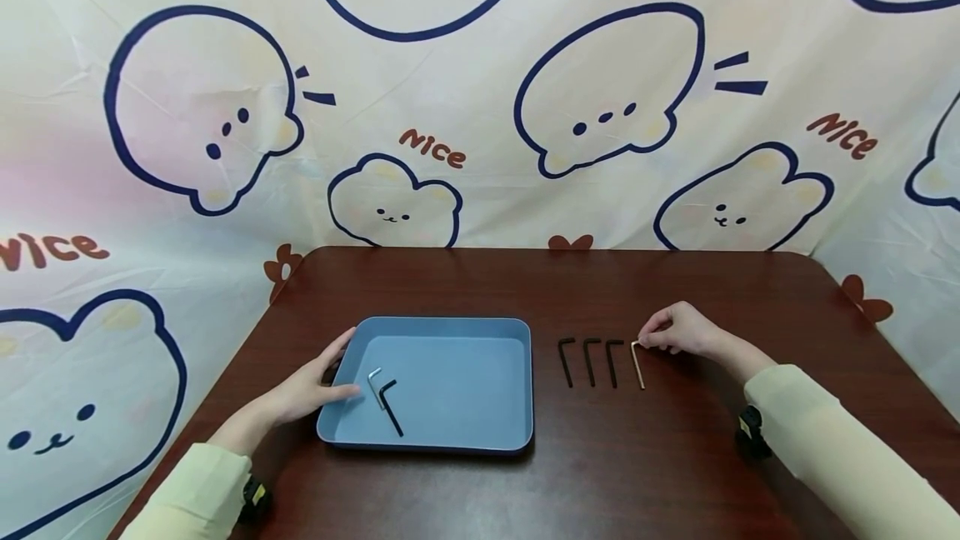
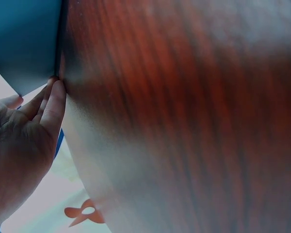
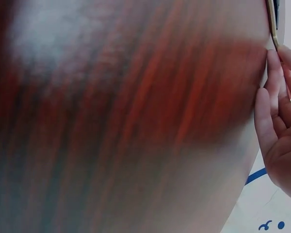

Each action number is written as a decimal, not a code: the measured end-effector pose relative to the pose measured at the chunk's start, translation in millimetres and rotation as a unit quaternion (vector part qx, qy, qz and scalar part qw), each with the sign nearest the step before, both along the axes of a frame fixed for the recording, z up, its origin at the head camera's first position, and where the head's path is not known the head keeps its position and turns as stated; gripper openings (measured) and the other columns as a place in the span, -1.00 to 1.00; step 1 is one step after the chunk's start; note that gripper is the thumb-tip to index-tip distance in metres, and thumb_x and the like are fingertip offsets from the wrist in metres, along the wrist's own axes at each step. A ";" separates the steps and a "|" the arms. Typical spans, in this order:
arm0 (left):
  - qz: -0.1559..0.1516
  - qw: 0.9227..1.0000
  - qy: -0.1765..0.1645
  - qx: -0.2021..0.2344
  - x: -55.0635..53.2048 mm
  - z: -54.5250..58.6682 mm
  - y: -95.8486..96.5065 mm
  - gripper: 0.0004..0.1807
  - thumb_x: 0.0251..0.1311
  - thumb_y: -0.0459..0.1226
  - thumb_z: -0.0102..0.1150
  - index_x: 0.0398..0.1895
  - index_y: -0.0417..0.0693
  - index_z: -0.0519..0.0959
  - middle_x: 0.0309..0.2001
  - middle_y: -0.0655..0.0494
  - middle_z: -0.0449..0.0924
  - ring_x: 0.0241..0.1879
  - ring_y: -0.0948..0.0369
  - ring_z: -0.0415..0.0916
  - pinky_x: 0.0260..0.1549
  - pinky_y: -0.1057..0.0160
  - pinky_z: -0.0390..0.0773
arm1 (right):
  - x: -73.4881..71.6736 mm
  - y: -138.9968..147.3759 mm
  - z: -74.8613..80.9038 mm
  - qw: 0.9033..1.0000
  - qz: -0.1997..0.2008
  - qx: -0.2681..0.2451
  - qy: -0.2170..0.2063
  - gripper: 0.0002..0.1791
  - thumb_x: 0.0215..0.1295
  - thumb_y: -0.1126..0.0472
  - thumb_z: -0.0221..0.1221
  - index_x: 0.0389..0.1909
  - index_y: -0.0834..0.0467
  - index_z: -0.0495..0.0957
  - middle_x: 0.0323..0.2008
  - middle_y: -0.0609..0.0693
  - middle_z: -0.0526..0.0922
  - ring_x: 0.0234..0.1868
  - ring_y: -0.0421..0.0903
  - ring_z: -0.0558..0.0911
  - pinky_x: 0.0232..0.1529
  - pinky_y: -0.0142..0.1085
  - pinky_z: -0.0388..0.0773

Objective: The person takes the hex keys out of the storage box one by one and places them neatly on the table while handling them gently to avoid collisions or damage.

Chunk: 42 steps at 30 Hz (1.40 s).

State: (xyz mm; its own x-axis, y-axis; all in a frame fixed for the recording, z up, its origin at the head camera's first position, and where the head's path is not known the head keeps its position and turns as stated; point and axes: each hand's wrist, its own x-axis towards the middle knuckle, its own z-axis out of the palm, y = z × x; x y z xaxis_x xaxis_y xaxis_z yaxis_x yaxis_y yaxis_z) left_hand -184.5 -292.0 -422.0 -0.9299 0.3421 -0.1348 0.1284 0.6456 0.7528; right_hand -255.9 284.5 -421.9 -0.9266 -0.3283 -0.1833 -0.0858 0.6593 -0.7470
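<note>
My left hand [image 1: 318,382] holds the left side of a blue rectangular tray [image 1: 457,390], its thumb over the rim and its fingers along the outer wall. Inside the tray lie a silver hex key [image 1: 377,390] and a black hex key [image 1: 392,413], close together. To the right of the tray, my right hand [image 1: 686,330] pinches the short end of a gold hex key [image 1: 638,369]. That key also shows at the edge of the right wrist view. Three black hex keys [image 1: 566,363] stand in a row between the tray and the gold key, long arms toward me.
Everything sits on a dark brown wooden table [image 1: 600,473] with rounded far corners. A pale cloth [image 1: 480,90] with cartoon outlines hangs behind the table and along its sides. Dark devices are strapped at both wrists.
</note>
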 end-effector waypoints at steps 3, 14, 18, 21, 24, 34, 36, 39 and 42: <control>0.001 1.000 0.000 -0.002 -0.3 -0.2 0.2 0.04 0.21 -0.17 0.31 0.55 -0.11 -0.20 0.42 -0.43 -0.04 0.35 -0.35 0.00 0.20 -0.35 0.15 | 0.1 0.2 -1.7 1.000 -0.007 0.008 0.007 -0.89 0.22 0.27 0.31 -0.36 0.27 0.71 -0.55 -0.06 0.60 -0.49 -0.14 0.50 -0.52 -0.31 0.52; -0.004 1.000 0.003 -0.003 -0.9 -0.9 0.7 0.03 0.22 -0.17 0.31 0.54 -0.13 -0.20 0.42 -0.44 -0.04 0.35 -0.36 0.00 0.18 -0.36 0.16 | 0.2 3.7 -7.5 0.998 -0.035 0.038 0.030 -0.89 0.19 0.20 0.36 -0.38 0.17 0.74 -0.45 -0.06 0.59 -0.61 -0.14 0.43 -0.61 -0.35 0.41; -0.005 1.000 0.004 -0.003 -1.1 -0.7 0.6 0.03 0.21 -0.18 0.31 0.54 -0.14 -0.20 0.42 -0.44 -0.04 0.35 -0.36 -0.01 0.19 -0.35 0.15 | 0.6 4.0 -8.8 0.998 -0.032 0.036 0.034 -0.91 0.18 0.21 0.36 -0.39 0.16 0.74 -0.44 -0.06 0.59 -0.61 -0.14 0.42 -0.62 -0.35 0.39; -0.006 1.000 0.005 -0.002 -1.2 -0.5 0.5 0.03 0.21 -0.18 0.31 0.54 -0.14 -0.20 0.42 -0.43 -0.05 0.35 -0.35 0.00 0.20 -0.34 0.15 | 0.7 4.1 -9.6 0.998 -0.030 0.036 0.037 -0.93 0.18 0.22 0.36 -0.40 0.16 0.74 -0.44 -0.06 0.60 -0.61 -0.14 0.41 -0.62 -0.35 0.39; -0.008 1.000 0.006 -0.001 -1.5 -0.2 0.3 0.03 0.22 -0.18 0.31 0.54 -0.14 -0.20 0.43 -0.42 -0.06 0.35 -0.35 -0.01 0.20 -0.34 0.14 | 0.9 4.0 -10.1 0.998 -0.032 0.035 0.037 -0.93 0.19 0.23 0.35 -0.40 0.16 0.74 -0.43 -0.06 0.60 -0.61 -0.14 0.41 -0.62 -0.35 0.39; -0.005 1.000 0.003 -0.001 -1.6 -0.1 -0.4 0.04 0.21 -0.17 0.31 0.54 -0.12 -0.20 0.44 -0.41 -0.07 0.36 -0.35 -0.03 0.21 -0.34 0.13 | -0.2 4.8 -11.2 0.999 -0.024 0.030 0.034 -0.93 0.18 0.22 0.36 -0.39 0.16 0.74 -0.42 -0.06 0.62 -0.60 -0.14 0.42 -0.60 -0.35 0.41; -0.003 1.000 0.001 -0.002 -1.4 -0.4 -0.5 0.04 0.21 -0.17 0.31 0.55 -0.11 -0.20 0.44 -0.41 -0.07 0.36 -0.35 -0.02 0.21 -0.34 0.14 | -0.8 5.0 -10.8 0.999 -0.022 0.029 0.032 -0.91 0.18 0.22 0.36 -0.38 0.17 0.74 -0.42 -0.06 0.62 -0.60 -0.14 0.42 -0.60 -0.35 0.41; -0.001 1.000 0.000 -0.002 -1.1 -0.6 -0.5 0.04 0.21 -0.17 0.32 0.55 -0.11 -0.20 0.44 -0.41 -0.07 0.36 -0.35 -0.02 0.20 -0.34 0.14 | -1.4 4.8 -10.2 0.999 -0.020 0.028 0.029 -0.90 0.18 0.21 0.36 -0.36 0.18 0.74 -0.43 -0.06 0.61 -0.61 -0.15 0.41 -0.60 -0.35 0.41; -0.001 1.000 0.000 -0.002 -1.1 -0.7 -0.6 0.05 0.20 -0.17 0.32 0.55 -0.11 -0.20 0.44 -0.41 -0.07 0.36 -0.35 -0.02 0.20 -0.34 0.14 | -1.3 4.5 -10.1 0.999 -0.018 0.026 0.029 -0.88 0.18 0.21 0.36 -0.35 0.19 0.73 -0.42 -0.06 0.61 -0.61 -0.14 0.41 -0.60 -0.34 0.41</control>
